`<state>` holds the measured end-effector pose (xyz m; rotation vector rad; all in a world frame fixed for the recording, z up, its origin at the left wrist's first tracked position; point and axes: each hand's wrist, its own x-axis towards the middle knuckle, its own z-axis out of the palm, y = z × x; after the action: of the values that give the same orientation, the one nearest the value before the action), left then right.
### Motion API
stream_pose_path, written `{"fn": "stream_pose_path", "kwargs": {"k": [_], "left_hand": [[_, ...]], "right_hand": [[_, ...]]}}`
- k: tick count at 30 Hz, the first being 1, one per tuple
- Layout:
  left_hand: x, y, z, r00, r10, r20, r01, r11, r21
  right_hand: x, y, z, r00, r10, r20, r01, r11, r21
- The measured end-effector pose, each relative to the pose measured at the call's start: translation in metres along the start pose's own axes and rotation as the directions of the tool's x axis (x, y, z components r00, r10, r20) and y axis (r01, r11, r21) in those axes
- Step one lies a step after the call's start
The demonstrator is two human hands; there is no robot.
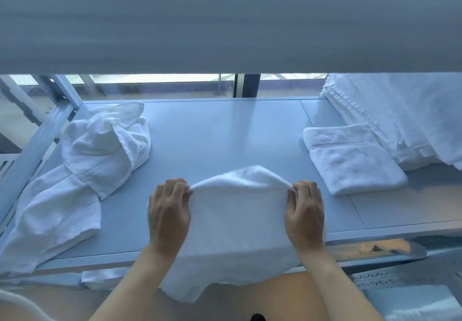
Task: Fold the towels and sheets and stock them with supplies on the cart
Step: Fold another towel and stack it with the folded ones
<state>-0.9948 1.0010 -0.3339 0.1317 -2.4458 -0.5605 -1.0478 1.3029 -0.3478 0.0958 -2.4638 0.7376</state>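
Cart shelf (212, 130): left hand (168, 210), right hand (306, 210) pinched towel (237, 220) corners, holding edge taut for fold.

Pretty bright spot, daylight coming through a big window (160, 88) with a dark frame post (250, 85) behind the shelving, and a warm tan floor (287, 295) underneath.
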Motion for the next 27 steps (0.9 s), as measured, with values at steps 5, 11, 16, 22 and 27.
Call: {"fn": "stream_pose_path", "kwargs": {"k": [5,11,16,22,27], "left_hand": [[0.015,-0.007,0.012,1.000,-0.005,0.005,0.004,0.998,0.064],[-0.059,-0.022,0.026,0.937,-0.061,0.344,0.016,0.991,0.132],[-0.077,-0.032,0.015,0.853,-0.084,0.516,0.008,0.989,0.148],[-0.038,-0.041,0.030,0.790,-0.084,0.607,-0.010,0.989,0.149],[0.015,-0.063,0.054,0.772,-0.069,0.631,-0.025,0.990,0.139]], "right_hand": [[-0.003,-0.009,0.022,0.971,0.030,0.236,-0.013,0.997,-0.075],[-0.042,0.013,0.022,0.886,0.076,0.457,0.033,0.974,-0.226],[-0.040,0.037,0.014,0.801,0.175,0.573,0.017,0.949,-0.315],[0.004,0.048,0.031,0.781,0.186,0.596,-0.025,0.963,-0.268],[0.018,0.024,0.051,0.830,0.130,0.542,0.028,0.961,-0.274]]}}
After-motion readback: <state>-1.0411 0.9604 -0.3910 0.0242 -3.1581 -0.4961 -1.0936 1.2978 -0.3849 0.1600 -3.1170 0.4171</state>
